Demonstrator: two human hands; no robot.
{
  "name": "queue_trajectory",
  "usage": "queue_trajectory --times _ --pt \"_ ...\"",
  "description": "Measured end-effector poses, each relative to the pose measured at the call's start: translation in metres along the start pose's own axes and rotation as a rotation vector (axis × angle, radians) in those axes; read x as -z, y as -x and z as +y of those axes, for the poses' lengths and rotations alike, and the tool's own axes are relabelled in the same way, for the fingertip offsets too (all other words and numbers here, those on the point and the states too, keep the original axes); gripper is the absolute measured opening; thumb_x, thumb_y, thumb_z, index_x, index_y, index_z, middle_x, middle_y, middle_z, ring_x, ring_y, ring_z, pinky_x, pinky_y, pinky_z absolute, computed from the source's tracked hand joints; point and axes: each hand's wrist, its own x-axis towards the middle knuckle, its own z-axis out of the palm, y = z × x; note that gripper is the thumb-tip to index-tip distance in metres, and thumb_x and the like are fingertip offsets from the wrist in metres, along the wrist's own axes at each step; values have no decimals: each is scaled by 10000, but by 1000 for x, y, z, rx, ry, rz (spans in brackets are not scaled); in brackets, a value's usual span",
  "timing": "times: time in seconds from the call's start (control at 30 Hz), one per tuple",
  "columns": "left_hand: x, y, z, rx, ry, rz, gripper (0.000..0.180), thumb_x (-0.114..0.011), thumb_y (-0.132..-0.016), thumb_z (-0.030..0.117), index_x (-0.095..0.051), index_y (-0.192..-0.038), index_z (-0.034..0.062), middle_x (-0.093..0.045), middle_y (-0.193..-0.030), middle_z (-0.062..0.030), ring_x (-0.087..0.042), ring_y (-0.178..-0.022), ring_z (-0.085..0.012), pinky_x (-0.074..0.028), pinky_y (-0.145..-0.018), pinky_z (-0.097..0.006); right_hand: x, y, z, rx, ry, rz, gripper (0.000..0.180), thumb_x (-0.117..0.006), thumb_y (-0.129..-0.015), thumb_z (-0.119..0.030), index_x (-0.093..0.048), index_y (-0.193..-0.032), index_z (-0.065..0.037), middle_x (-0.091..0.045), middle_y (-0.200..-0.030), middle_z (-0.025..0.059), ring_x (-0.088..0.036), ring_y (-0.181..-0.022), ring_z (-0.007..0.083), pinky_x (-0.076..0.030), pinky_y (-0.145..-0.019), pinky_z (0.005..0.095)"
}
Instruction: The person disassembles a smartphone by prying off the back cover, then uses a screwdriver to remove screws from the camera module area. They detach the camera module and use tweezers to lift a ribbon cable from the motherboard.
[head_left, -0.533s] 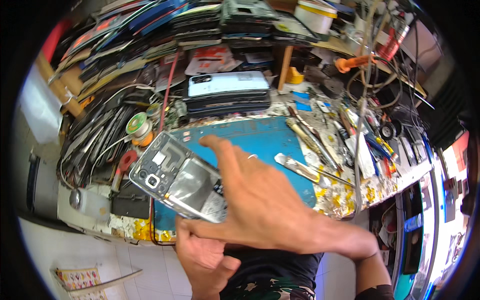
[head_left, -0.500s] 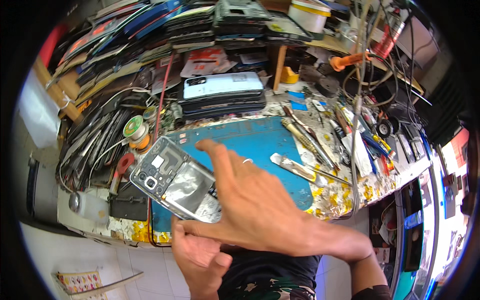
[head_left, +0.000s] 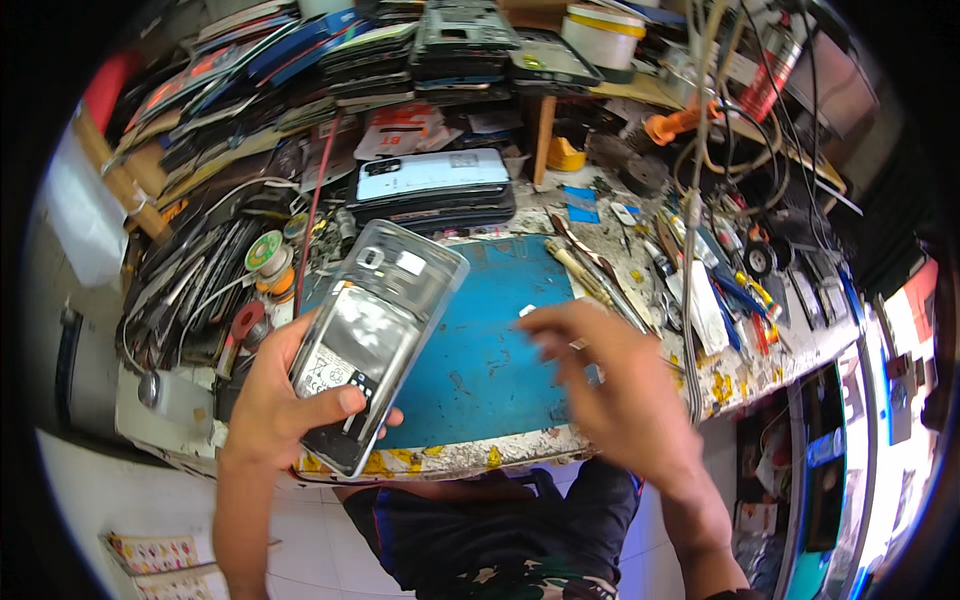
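- The left hand (head_left: pixel 285 400) grasps an opened phone (head_left: pixel 378 345) by its lower end, thumb laid across the face and fingers wrapped behind, holding it tilted above the near left edge of the counter (head_left: pixel 480 455).
- That phone looks light, thin and rigid; with its back off, the shiny inner plate, small stickers and camera opening lie bare. I would judge it fragile there and best gripped along the side rails, as it is now, not on the exposed middle.
- The right hand (head_left: pixel 615 385) hovers just beside it over the counter, fingers curled and blurred; I cannot tell whether it pinches anything, though a small pale fleck shows at its fingertips.
- Under both lies a blue work mat (head_left: pixel 480 340), smooth, flat and scuffed, with chipped yellow paint along the counter edge.
- To the right, metal tweezers and slim tools (head_left: pixel 600 275) lie scattered, hard and pointed.
- Beyond the mat sits a stack of phones (head_left: pixel 430 190), glossy slabs, and a solder reel (head_left: pixel 265 252) to the left.
- Farthest back, heaps of dark phone frames (head_left: pixel 460 40) and tangled cables.
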Motion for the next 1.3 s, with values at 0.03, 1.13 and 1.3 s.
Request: queue_trajectory --times 0.03,1.13,1.3 --pt "7 -1 3 47 -42 -23 682 -821 -787 206 -485 -1305 -84 -686 -1077 -164 -722 -900 -240 -630 -753 -362 9 -2 12 52 202 116 248 -562 -908 78 -636 -1127 -12 -669 -1047 163 -668 -967 323 -537 -807 399" --pt "17 -52 -13 -304 -1297 -307 857 -852 -712 462 -531 -1381 31 -558 -1181 -149 -595 -1051 -317 -515 -883 -418 9 7 45 -182 474 157 102 -699 -906 -103 -673 -927 -7 -624 -805 123 -625 -617 266 -489 -560 370" --pt "13 -50 -19 -518 -1397 -266 851 -859 -704 406 -531 -1348 -44 -637 -1087 -175 -599 -1025 -309 -508 -901 -423 33 -7 51 -146 500 245 123 -694 -912 -92 -687 -965 18 -638 -806 145 -633 -652 250 -492 -599 357"
